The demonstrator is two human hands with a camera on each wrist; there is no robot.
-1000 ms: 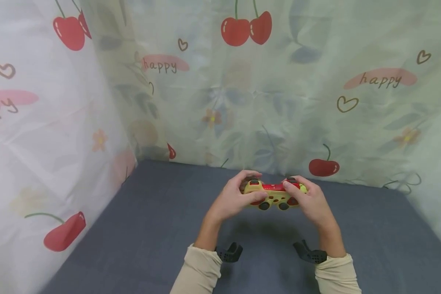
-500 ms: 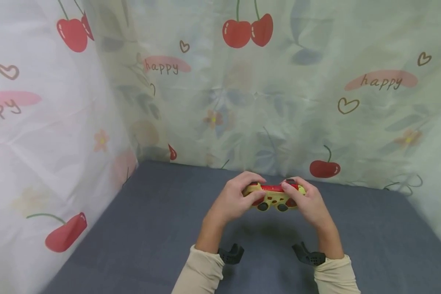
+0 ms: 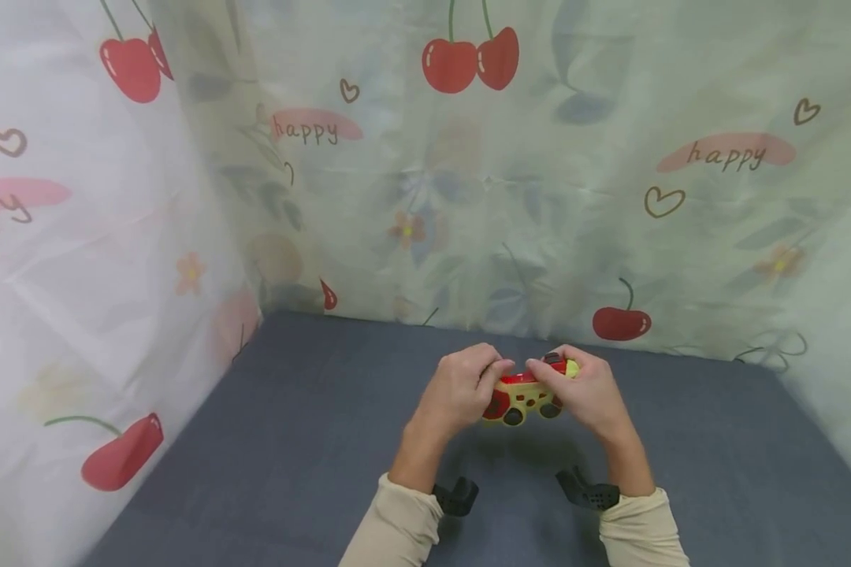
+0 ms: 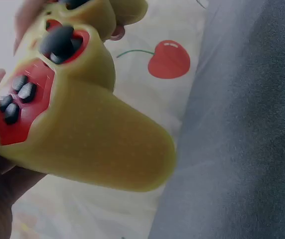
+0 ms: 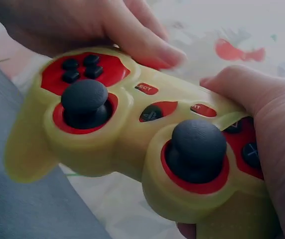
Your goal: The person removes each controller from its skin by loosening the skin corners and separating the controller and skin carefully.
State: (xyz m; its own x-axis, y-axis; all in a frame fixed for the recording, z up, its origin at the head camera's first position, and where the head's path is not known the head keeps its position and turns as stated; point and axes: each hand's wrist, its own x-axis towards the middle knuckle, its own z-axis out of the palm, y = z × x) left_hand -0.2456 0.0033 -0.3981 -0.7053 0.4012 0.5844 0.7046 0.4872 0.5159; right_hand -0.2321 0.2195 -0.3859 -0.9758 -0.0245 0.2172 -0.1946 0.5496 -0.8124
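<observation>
A yellow and red game controller [image 3: 528, 398] with two black thumbsticks is held up between both hands, over the dark grey surface. My left hand [image 3: 461, 386] pinches its upper left corner, thumb and index finger close together at the top edge. My right hand [image 3: 592, 394] grips the other end, its thumb reaching along the top edge towards the middle. From the right wrist, the controller's face [image 5: 127, 144] shows its direction pad [image 5: 82, 69] uncovered, while the right thumb [image 5: 252, 89] partly hides the opposite buttons. The left wrist view shows the left handle [image 4: 112, 144] jutting free of the palm.
Dark grey cloth [image 3: 312, 441] covers the tabletop. Behind it hangs a pale curtain [image 3: 369, 189] printed with cherries and hearts, and a similar white sheet [image 3: 128, 315] closes off the left side. Black wrist mounts [image 3: 457, 496] sit at both sleeve cuffs.
My left thumb has left the controller's face and moved up to its top edge. The right thumb has shifted inward. The controller's left end now sits lower and is tilted.
</observation>
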